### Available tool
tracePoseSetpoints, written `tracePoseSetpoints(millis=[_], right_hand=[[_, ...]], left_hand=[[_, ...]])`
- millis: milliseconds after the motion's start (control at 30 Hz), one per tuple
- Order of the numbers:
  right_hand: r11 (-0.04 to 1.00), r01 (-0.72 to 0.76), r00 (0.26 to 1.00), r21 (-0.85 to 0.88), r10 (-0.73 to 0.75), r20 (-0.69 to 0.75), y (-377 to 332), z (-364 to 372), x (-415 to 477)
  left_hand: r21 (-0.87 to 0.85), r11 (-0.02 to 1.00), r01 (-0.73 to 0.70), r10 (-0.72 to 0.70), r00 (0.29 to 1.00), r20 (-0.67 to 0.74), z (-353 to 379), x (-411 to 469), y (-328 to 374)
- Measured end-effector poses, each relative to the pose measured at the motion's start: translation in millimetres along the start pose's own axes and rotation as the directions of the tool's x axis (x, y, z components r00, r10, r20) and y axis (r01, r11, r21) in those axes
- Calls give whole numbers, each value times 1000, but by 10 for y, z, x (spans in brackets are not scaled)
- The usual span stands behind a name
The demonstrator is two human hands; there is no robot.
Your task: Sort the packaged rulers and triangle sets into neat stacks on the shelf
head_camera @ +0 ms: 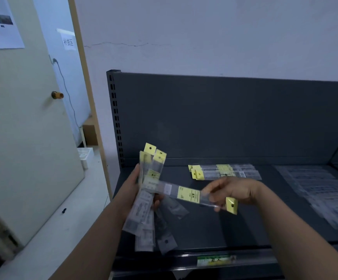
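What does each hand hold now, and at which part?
The left hand grips a fanned bundle of packaged rulers around its middle. The right hand pinches a single packaged ruler near its yellow header end.

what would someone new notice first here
The two hands in the middle: the left hand grips a fanned bunch of packaged rulers, and the right hand pinches a single ruler held crosswise. Behind them a small stack lies on the dark shelf, yellow tabs leftward.
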State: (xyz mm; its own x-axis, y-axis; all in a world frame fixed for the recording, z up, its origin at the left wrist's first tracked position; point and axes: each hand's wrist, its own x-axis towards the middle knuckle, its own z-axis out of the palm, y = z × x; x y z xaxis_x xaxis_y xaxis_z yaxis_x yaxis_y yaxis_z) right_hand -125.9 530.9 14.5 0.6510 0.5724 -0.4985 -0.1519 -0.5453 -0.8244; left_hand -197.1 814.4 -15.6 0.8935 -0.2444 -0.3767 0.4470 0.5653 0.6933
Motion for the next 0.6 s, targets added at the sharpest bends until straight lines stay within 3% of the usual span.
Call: tracePoseSetpoints(millis=[100, 167, 267, 533, 600], right_hand=[[992, 21, 954, 122, 17, -301, -25, -23, -33], [966, 104, 870, 238, 27, -492, -48, 0, 24], [929, 255, 742, 267, -10, -671, -90, 60, 154], [843, 364, 735, 395, -1, -678, -122, -51, 50], [857, 340, 771, 387, -18, -637, -155, 11, 68]], left_hand=[[77, 997, -2, 1, 1000, 13, 35, -75, 0], [104, 995, 8, -12, 1000, 29, 57, -115, -20], [118, 991, 60, -68, 995, 70, 90, -143, -45], [44, 998, 49, -51, 997, 62, -51, -69, 20], [87, 993, 74, -81, 994, 79, -32, -55, -9]])
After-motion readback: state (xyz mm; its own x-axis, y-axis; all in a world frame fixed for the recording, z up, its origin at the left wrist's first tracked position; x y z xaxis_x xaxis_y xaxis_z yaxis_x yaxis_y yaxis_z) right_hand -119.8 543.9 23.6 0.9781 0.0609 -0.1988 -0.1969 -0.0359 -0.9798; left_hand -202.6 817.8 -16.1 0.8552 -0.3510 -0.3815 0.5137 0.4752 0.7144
